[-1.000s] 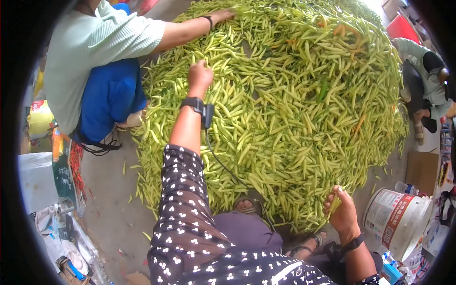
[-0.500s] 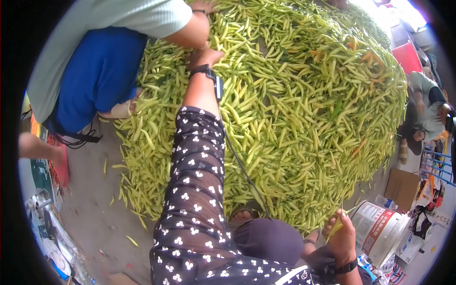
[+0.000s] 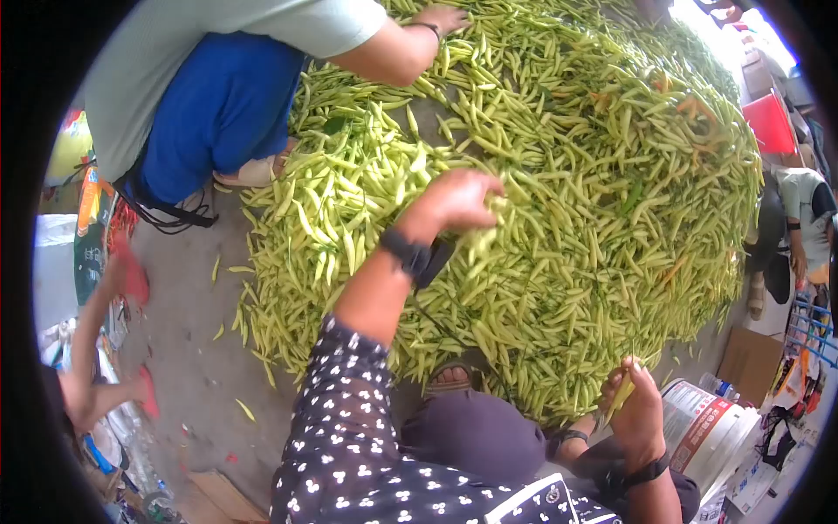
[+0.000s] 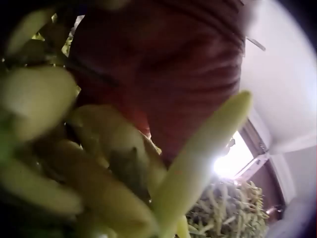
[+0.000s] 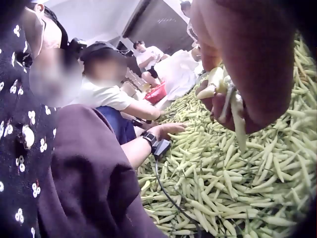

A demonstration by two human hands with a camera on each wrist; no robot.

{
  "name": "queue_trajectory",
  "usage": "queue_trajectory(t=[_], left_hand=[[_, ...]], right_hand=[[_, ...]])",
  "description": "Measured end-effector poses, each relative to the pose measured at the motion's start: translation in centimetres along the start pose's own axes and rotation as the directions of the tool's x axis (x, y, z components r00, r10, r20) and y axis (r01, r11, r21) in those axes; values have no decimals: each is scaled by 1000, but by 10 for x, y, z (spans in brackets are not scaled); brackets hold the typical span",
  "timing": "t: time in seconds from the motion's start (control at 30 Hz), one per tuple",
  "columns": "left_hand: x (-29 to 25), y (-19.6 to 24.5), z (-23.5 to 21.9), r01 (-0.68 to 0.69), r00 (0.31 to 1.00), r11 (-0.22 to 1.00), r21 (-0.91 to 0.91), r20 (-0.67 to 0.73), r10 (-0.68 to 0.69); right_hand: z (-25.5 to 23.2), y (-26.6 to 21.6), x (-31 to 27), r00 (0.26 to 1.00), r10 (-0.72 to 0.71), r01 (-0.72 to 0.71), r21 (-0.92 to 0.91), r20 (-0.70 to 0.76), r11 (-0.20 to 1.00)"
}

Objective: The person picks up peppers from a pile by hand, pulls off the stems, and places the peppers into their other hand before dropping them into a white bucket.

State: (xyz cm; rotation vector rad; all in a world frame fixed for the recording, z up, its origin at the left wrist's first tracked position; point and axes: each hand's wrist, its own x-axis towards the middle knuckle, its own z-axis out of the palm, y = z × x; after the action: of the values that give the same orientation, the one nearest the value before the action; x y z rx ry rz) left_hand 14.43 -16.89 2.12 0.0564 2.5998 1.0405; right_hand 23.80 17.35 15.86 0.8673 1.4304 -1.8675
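A broad heap of pale green chili peppers (image 3: 567,262) covers the floor in front of me. My left hand (image 3: 454,205) is over the left middle of the heap, fingers reaching right, with blurred peppers just below them. In the right wrist view the fingers of that left hand (image 5: 171,130) lie extended along the peppers. Close up in the left wrist view, a pepper (image 4: 203,153) sticks up beside the dark palm. Near the heap's front right edge, my right hand (image 3: 639,415) grips a few peppers (image 5: 237,116) in its curled fingers.
A person in blue trousers (image 3: 223,105) squats at the upper left, one hand (image 3: 443,17) on the heap. Someone else (image 3: 807,218) is at the far right. A white bucket (image 3: 711,432) and a cardboard box (image 3: 749,362) stand right. Pink slippers (image 3: 135,271) show at left.
My left hand has gone from the upper left of the heap rightward and closer to me. The right hand keeps its peppers. A bare-legged person in pink slippers has come in at left.
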Motion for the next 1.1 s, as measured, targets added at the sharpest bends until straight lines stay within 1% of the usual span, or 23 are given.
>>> queue_trajectory(t=[0.03, 0.07, 0.1, 0.13, 0.17, 0.23, 0.3, 0.37, 0.43, 0.5, 0.53, 0.6, 0.63, 0.7, 0.73, 0.8, 0.83, 0.9, 0.93, 0.97, 1.03, 1.07, 1.1], left_hand=[[-21, 10, 3, 0, 1000, 998, 61, 16, -1], [-41, 20, 8, 62, 998, 992, 105, 10, -64], [-59, 23, 14, 22, 999, 995, 102, -45, -17], [-77, 20, 20, -36, 998, 996, 84, -54, 40], [-96, 18, 24, -79, 992, 996, -30, -105, 76], [-126, 7, 28, -92, 993, 993, -76, -79, 86], [-147, 5, 18, 126, 983, 960, -250, -96, -154], [-154, -7, 6, 201, 932, 905, -376, -210, -294], [-151, -11, -11, 231, 911, 901, -368, -242, -333], [-138, -21, -22, 165, 855, 864, -475, -368, -366], [-128, -23, -25, 163, 858, 866, -473, -365, -361], [-108, -28, -33, 95, 782, 990, -106, -608, -140], [-97, -30, -37, 92, 783, 990, -105, -607, -137], [-76, -36, -44, 298, 872, 947, 124, -439, -217], [-67, -50, -41, 298, 872, 946, 124, -439, -217], [-59, -76, -31, 287, 882, 783, 552, -471, 8], [-60, -82, -31, 289, 882, 783, 551, -470, 5], [-63, -91, -31, 446, 871, 771, 454, -418, -258], [-62, -98, -37, 491, 869, 742, 457, -317, -380], [-68, -103, -37, 495, 867, 739, 458, -314, -387], [-79, -109, -40, 521, 852, 754, 401, -188, -489], [-97, -111, -39, 478, 877, 800, 362, -241, -415], [-111, -102, -39, 484, 874, 796, 363, -244, -420]], right_hand=[[-2, -1, -1, 1000, 2, -2, 12, -1, 1000], [-6, -2, 0, 1000, -5, 4, 3, 14, 1000], [-9, -2, -1, 1000, -10, 10, -3, 27, 1000], [-14, -2, -1, 999, -13, 13, 0, 44, 1000], [-17, -2, -1, 999, -10, 9, 12, 41, 1000], [-23, -1, -2, 998, -4, 5, -16, 56, 1000], [-25, -1, -2, 999, 3, -2, -16, 38, 1000], [-29, 0, -2, 998, 2, 0, -29, 66, 1000], [-28, -2, -3, 997, 12, -10, -20, 72, 1000], [-27, -2, -4, 996, -2, 5, -31, 86, 999], [-27, -3, -4, 994, -1, 4, -31, 106, 1000], [-24, -3, -5, 994, -7, 9, -26, 107, 1000], [-23, -3, -6, 993, -9, 12, -27, 114, 1000], [-24, -2, -5, 993, -7, 10, -22, 121, 1000], [-24, -2, -5, 991, -4, 7, -19, 131, 1000], [-22, -1, -5, 991, -4, 8, -28, 132, 1000], [-21, -1, -5, 991, -6, 10, -35, 133, 999], [-19, -3, -4, 993, -2, 6, -38, 119, 999], [-17, -4, -4, 994, -2, 6, -38, 105, 999], [-16, -5, -4, 994, 7, -2, -40, 106, 999], [-13, -8, -2, 996, -7, 10, -33, 93, 999], [-11, -10, -2, 995, -16, 20, -40, 100, 999], [-10, -11, -1, 994, -11, 15, -41, 106, 999]])
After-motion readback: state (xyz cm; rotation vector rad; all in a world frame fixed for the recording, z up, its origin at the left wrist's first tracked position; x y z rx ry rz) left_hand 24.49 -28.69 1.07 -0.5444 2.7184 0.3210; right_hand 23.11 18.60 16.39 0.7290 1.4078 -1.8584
